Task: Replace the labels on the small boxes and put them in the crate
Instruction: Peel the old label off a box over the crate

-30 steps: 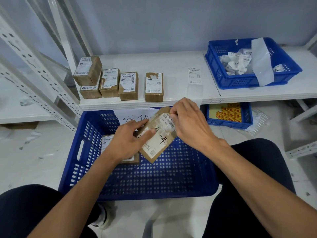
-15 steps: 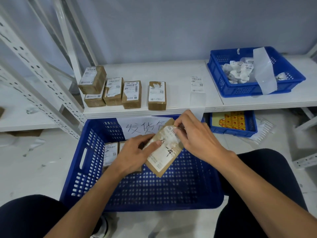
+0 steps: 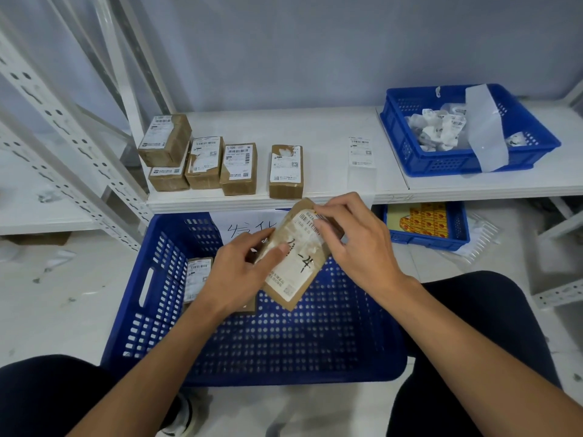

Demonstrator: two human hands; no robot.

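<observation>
Left hand: you gripped the small box, thumb flat on its label.
Right hand: you pinched the label's upper end.
Whereabouts: the small box hung tilted over the blue crate.

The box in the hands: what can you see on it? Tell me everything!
It is a small brown cardboard box, tilted, held above the blue crate. A wrinkled white label with a barcode and black handwriting covers its top face. The left hand grips its side, thumb on the label; the right hand pinches the label's upper end.
</observation>
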